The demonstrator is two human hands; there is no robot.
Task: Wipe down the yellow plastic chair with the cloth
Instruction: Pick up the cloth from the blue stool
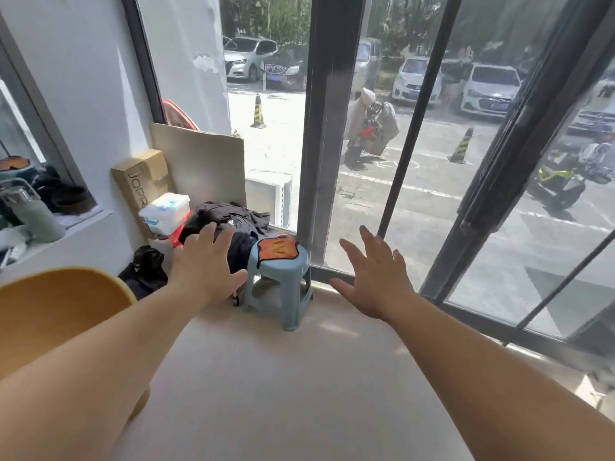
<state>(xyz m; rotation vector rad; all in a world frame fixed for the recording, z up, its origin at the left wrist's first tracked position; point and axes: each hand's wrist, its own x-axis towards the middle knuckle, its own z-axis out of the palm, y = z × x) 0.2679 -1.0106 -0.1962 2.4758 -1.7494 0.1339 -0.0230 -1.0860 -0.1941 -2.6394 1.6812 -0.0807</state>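
Yellow moulded plastic, the curved shell of the chair (50,311), fills the lower-left corner, partly hidden behind the left forearm; only this rounded edge shows, so its seat and legs cannot be made out. To its right, the person's left hand (208,264) reaches forward with the fingers spread wide and nothing in its grasp. It hangs in front of a heap of black clothing (233,221), which lies beside a white lidded plastic box (164,211) and a brown cardboard carton (139,184).

Just right of that hand stands a small pale-blue plastic stool (279,277), and on its top lies the orange cloth with a dark border (278,249), flat and apparently square, with no clear long axis. The cloth sits ahead of and slightly right of the left fingertips, between the two hands; the left hand appears the nearer, so a short reach rightward and forward would likely meet it.

Further right, the right hand (376,277) is likewise splayed and empty, hovering near the dark window frame (316,144). The pale smooth floor (299,377) is bare between the arms. Through the glass, parked cars (489,88) stand in sunlight.
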